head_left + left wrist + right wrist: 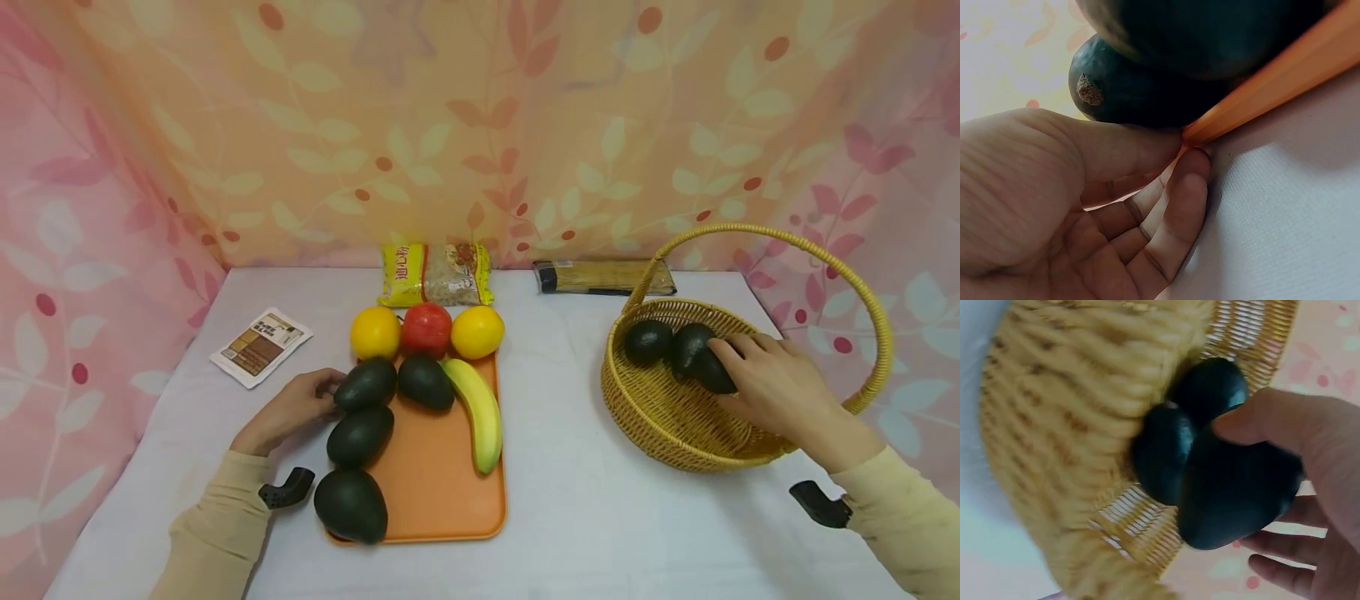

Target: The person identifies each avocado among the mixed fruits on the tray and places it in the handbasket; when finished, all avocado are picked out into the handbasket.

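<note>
My right hand [783, 387] grips a dark avocado [1238, 490] over the inside of the wicker basket [675, 442]. Two more avocados, one [648, 342] by the basket's left wall and one [1163, 453] touching the held one, are in there. At the left, my left hand [292, 408] pinches the edge of the orange tray [435, 500] between thumb and fingers, as the left wrist view shows. Several avocados [351, 505] line the tray's left side and top, and a banana [480, 417] lies along its right side.
Two yellow round fruits [375, 333] flank a red fruit [427, 330] at the tray's far end. Behind them lies a yellow food packet [435, 275]. A bundle of thin sticks [600, 277] is at the back, a white-brown sachet [261, 347] at left. The basket's handle [873, 317] arches up.
</note>
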Action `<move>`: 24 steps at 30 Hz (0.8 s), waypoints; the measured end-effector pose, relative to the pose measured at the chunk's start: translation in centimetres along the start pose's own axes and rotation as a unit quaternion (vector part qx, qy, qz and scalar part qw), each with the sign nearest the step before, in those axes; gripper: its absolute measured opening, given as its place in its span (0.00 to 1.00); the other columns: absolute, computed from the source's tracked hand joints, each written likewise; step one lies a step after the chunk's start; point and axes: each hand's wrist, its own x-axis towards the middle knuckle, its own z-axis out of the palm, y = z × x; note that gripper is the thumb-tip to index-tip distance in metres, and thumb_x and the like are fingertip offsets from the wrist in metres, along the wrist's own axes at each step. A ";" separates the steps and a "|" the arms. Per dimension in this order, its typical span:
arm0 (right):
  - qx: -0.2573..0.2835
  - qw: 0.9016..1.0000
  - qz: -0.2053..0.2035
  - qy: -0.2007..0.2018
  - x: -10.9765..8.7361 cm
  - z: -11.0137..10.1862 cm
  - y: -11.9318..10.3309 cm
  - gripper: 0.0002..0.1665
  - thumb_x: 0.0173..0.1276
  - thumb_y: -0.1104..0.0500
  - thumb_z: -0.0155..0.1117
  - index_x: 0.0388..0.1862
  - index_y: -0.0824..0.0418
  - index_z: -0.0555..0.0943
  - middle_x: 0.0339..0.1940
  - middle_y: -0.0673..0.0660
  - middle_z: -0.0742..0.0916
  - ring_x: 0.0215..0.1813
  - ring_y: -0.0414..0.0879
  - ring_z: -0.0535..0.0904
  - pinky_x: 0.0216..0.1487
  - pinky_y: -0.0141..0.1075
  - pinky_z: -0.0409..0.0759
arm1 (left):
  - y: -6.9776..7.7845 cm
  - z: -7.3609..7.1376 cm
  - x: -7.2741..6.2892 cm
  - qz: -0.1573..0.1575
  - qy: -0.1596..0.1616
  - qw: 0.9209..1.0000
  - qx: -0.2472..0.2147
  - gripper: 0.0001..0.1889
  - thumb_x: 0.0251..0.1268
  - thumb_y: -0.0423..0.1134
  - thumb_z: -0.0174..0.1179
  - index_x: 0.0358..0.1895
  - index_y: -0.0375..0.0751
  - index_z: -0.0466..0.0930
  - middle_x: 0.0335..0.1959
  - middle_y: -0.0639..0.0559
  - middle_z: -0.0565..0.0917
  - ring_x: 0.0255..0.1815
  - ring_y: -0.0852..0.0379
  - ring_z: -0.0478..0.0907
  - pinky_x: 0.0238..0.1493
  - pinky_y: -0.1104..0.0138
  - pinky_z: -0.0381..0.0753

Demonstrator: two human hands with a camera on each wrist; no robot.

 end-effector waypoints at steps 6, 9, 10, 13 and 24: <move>-0.014 0.999 -0.006 -0.046 -1.1 1.3 0.5 0.43 0.33 0.54 0.85 0.50 0.66 0.76 0.43 0.67 0.85 0.45 0.67 0.79 0.44 0.63 0.78 | 0.0 0.0 0.0 0.005 0.002 1.000 -0.004 0.22 0.60 0.28 0.53 0.59 0.27 0.72 0.40 0.41 0.83 0.37 0.55 0.78 0.38 0.69 0.79; -0.014 0.998 -0.011 -0.059 -1.0 1.7 0.4 0.41 0.32 0.56 0.86 0.47 0.65 0.75 0.38 0.65 0.85 0.41 0.65 0.79 0.43 0.62 0.79 | -0.1 0.1 -0.1 0.005 0.004 1.000 -0.008 0.22 0.60 0.27 0.54 0.59 0.27 0.72 0.38 0.42 0.83 0.36 0.55 0.78 0.37 0.69 0.79; -0.015 0.998 -0.014 -0.059 -0.9 1.8 0.3 0.40 0.32 0.57 0.85 0.46 0.64 0.75 0.37 0.64 0.84 0.40 0.65 0.79 0.42 0.61 0.79 | -0.1 0.1 -0.1 0.007 0.004 1.000 -0.006 0.22 0.60 0.27 0.54 0.59 0.27 0.72 0.38 0.42 0.83 0.36 0.56 0.78 0.37 0.69 0.79; -0.014 0.998 -0.030 -0.050 -0.9 2.2 -0.2 0.37 0.34 0.62 0.84 0.46 0.63 0.76 0.37 0.64 0.83 0.38 0.63 0.79 0.39 0.59 0.81 | -0.3 0.1 -0.1 0.005 0.005 1.000 -0.006 0.22 0.60 0.27 0.53 0.59 0.27 0.72 0.37 0.43 0.82 0.35 0.56 0.77 0.35 0.69 0.79; 0.047 0.994 0.016 -0.095 -1.4 2.9 -0.9 0.28 0.50 0.55 0.78 0.49 0.63 0.79 0.37 0.71 0.80 0.21 0.54 0.77 0.21 0.50 0.80 | 0.0 0.2 -0.1 0.010 0.003 1.000 -0.011 0.22 0.59 0.27 0.53 0.59 0.27 0.72 0.38 0.42 0.83 0.35 0.56 0.77 0.34 0.69 0.78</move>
